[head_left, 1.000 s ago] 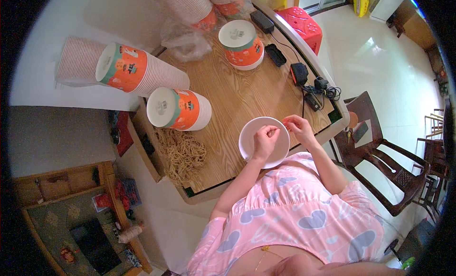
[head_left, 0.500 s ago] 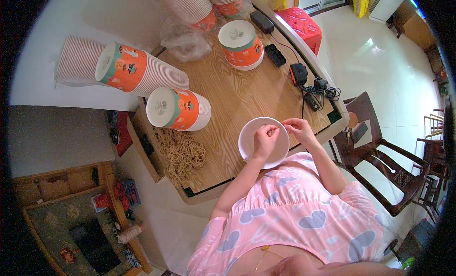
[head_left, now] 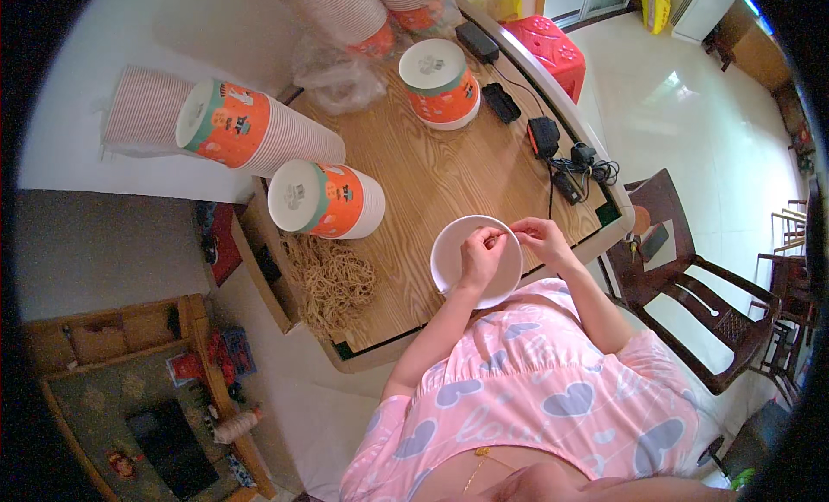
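A white paper tub point(head_left: 444, 262) rests at the near edge of the table, against my lap, with its open mouth facing up at me. Inside its mouth is my left hand point(head_left: 481, 255), fingers curled closed, the tips close to the right rim. My right hand point(head_left: 541, 240) is just outside that rim, thumb and forefinger pinched together and nearly meeting the left fingertips. Whatever the two pinches hold is too small to make out. To the left, a tangled heap of tan twine point(head_left: 332, 282) hangs partly over the table's edge.
Upside-down orange and green paper tubs point(head_left: 338, 200) stand in stacks on the left, with another stack point(head_left: 440, 94) farther back. A long stack point(head_left: 281, 135) lies beside a plastic bag point(head_left: 341, 83). Chargers and cables point(head_left: 574, 165) line the right edge. A wooden chair point(head_left: 682, 243) stands right.
The white tub has shifted very slightly to the left. My right hand's fingers have drawn a little closer to my left fingertips at the rim.
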`<state>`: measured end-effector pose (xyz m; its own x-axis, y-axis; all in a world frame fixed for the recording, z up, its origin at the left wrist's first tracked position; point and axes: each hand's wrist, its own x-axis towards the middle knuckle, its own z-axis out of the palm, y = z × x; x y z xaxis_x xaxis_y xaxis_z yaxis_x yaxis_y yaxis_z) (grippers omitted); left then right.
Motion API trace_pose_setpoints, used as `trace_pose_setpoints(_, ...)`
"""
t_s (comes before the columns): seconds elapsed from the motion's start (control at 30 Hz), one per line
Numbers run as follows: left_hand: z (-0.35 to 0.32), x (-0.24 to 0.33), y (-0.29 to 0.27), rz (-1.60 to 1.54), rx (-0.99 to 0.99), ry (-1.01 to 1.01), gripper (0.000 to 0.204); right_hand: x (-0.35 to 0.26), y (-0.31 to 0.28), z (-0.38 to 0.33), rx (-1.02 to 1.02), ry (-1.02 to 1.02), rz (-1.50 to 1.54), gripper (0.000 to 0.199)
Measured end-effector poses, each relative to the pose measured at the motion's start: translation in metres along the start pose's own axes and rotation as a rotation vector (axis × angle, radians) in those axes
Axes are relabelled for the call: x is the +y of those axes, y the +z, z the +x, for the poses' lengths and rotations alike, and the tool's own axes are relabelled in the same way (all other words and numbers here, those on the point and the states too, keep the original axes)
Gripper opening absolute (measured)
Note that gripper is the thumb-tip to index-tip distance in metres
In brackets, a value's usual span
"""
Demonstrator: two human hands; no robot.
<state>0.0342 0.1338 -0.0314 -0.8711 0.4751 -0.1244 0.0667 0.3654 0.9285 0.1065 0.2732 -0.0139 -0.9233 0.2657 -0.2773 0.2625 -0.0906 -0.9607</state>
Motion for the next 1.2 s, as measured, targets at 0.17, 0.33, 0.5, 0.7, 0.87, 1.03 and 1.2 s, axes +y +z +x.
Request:
trace_pose_setpoints(0.17,0.000,0.001,0.000,0.046,-0.011,-0.001,0.008,0.010,-0.003,0.002,0.022,0.011,-0.067,0.010)
trace_pose_setpoints(0.33,-0.002,0.003,0.000,-0.016,-0.016,-0.002,0.011,0.022,0.003,0.004,0.059,-0.035,-0.066,0.009)
trace_pose_setpoints(0.5,-0.003,0.021,-0.007,-0.009,-0.052,-0.086,0.018,0.035,0.012,0.005,0.160,-0.075,-0.099,0.009)
trace_pose_setpoints(0.7,-0.007,0.030,-0.027,0.283,-0.177,-0.118,0.032,0.038,0.019,0.005,0.172,-0.084,-0.097,0.008)
trace_pose_setpoints(0.87,-0.009,0.044,-0.047,0.575,-0.093,0.308,0.030,0.022,0.021,0.005,0.143,-0.108,-0.068,0.009)
trace_pose_setpoints(1.03,0.007,0.060,-0.056,0.806,-0.216,0.311,0.021,0.011,0.029,0.013,0.146,-0.221,-0.032,0.008)
trace_pose_setpoints(1.2,0.020,0.054,-0.067,0.875,-0.177,0.388,0.010,-0.011,0.046,0.026,0.076,-0.297,-0.283,0.010)
